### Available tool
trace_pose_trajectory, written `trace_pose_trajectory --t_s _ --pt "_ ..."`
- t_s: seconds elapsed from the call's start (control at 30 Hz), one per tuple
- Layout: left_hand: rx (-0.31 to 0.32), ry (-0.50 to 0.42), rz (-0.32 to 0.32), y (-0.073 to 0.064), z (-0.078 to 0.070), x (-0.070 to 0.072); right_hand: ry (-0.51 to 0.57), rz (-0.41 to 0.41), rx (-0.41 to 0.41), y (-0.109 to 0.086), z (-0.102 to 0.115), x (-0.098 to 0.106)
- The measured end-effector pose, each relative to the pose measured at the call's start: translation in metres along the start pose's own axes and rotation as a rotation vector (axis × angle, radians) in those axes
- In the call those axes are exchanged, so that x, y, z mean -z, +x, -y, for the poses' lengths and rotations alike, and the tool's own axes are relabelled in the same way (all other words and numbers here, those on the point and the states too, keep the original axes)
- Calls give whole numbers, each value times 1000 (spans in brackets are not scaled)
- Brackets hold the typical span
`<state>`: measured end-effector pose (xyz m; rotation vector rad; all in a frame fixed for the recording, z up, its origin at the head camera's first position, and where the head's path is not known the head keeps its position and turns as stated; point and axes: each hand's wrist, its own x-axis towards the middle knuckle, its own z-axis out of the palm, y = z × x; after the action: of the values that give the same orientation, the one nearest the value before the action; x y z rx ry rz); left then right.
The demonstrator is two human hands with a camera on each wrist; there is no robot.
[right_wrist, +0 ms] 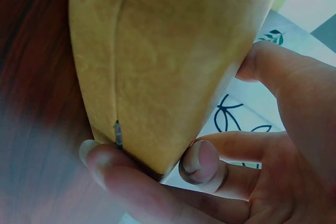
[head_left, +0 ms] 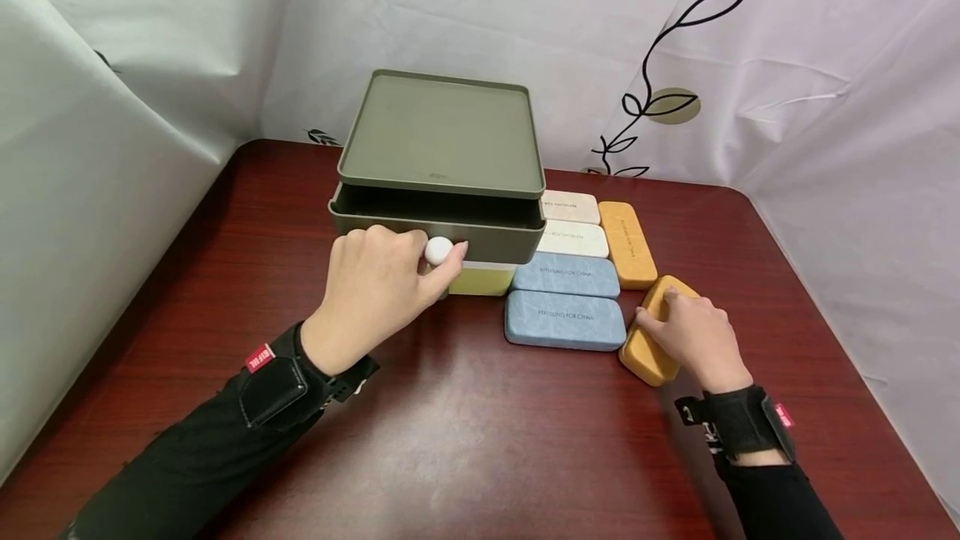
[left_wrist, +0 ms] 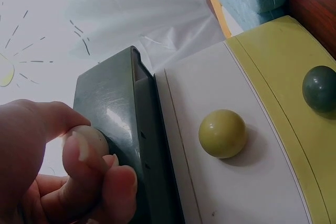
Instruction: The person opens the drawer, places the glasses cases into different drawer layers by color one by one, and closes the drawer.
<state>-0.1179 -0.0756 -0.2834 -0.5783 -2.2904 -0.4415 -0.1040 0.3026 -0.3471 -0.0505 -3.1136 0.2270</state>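
A small drawer box with a flat olive-green top [head_left: 450, 132] stands at the back of the table. Its top drawer [head_left: 498, 244] is pulled partway out, and the part of its inside that shows is dark. My left hand [head_left: 378, 273] pinches this drawer's round white knob [head_left: 438, 251] between thumb and fingers. In the left wrist view, a white drawer with a yellow-green knob [left_wrist: 223, 134] and a yellow drawer with a dark green knob [left_wrist: 319, 88] are closed. My right hand [head_left: 693, 336] grips a mustard-yellow glasses case [head_left: 643, 357], thumb on one side; a zipper-like seam end [right_wrist: 118, 134] shows.
Beside the drawer box lie two blue cases [head_left: 566, 332], a white case [head_left: 581, 238], a cream case [head_left: 573, 207] and another mustard-yellow case [head_left: 628, 248]. The reddish-brown table [head_left: 487, 457] is bounded by a white patterned curtain [head_left: 525, 7] behind and at the sides.
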Motion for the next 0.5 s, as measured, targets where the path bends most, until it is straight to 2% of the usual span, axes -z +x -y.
trace_pose_trajectory --t_s 0.5 --pt "0 -6 -16 -3 -2 3 7 -61 -4 -4 -2 -3"
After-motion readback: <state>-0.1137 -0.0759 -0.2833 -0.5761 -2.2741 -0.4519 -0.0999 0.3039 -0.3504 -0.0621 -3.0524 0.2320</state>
